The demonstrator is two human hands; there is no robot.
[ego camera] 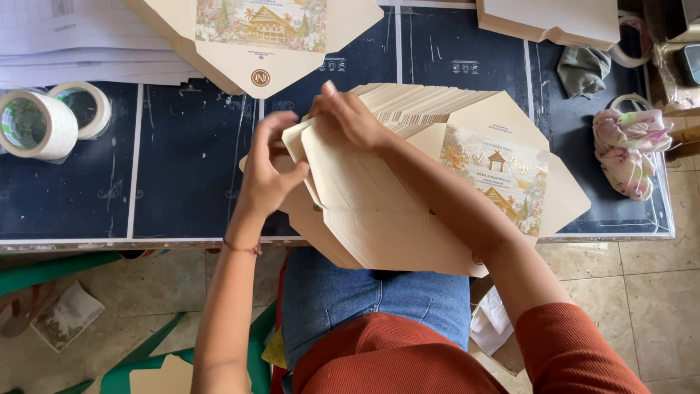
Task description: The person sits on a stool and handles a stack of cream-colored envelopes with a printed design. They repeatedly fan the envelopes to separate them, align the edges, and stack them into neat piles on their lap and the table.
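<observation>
At the near edge of the surface (182, 182), both hands work on a cream unfolded envelope (364, 211). In the left hand (266, 171), the grip is clamped on the blank's left flap, thumb on top, the other fingers hidden behind the card. In the right hand (350, 117), the grip is pressed together on the blank's upper edge, fingertips curled over it; how far they reach behind cannot be seen. The blank lies partly over the edge, above the person's lap, and covers the near part of a fanned stack of envelopes (430, 102) beneath it. The stack's top sheet, just right of the forearm, shows a printed floral panel with a small house (503, 182); the forearm hides its left part.

Toward the far edge lies another printed envelope blank (259, 36), cut off by the frame. Two rolls of tape (44, 120) stand near the left edge, below a pile of white paper (87, 44). Near the right edge rest a grey-green cloth (583, 69) and a floral cloth bundle (631, 149).
</observation>
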